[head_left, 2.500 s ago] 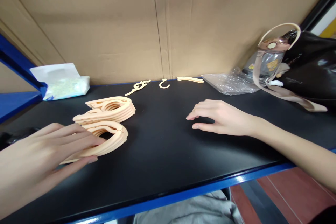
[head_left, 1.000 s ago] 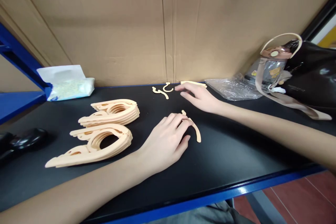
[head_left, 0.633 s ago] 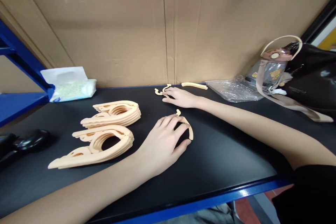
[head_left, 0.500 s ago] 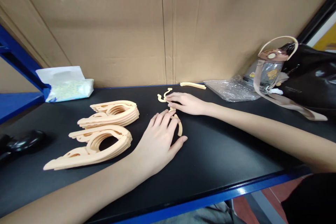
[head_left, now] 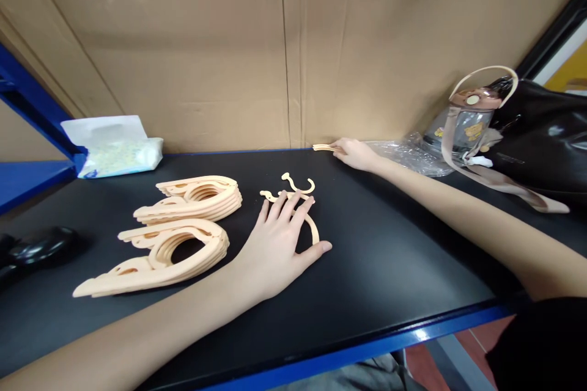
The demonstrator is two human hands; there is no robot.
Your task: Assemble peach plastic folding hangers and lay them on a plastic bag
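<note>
My left hand (head_left: 279,238) lies flat on the black tabletop (head_left: 389,256), fingers spread, its fingertips resting on a curved peach plastic piece (head_left: 313,227). Two small peach hooks (head_left: 293,184) lie just beyond those fingertips. My right hand (head_left: 355,153) reaches to the back edge of the table and its fingers touch a thin peach strip (head_left: 322,147) by the cardboard wall. Two stacks of peach hanger halves (head_left: 183,220) lie to the left of my left hand.
A tissue pack (head_left: 112,148) sits at the back left by a blue frame. A clear plastic bag (head_left: 408,156), a drink bottle with a strap (head_left: 472,116) and a black bag (head_left: 545,134) stand at the back right. A black object (head_left: 41,245) lies far left.
My right hand has left the small hooks nearer my left hand and moved back right to the thin strip by the wall. My left hand has flattened over the curved piece.
</note>
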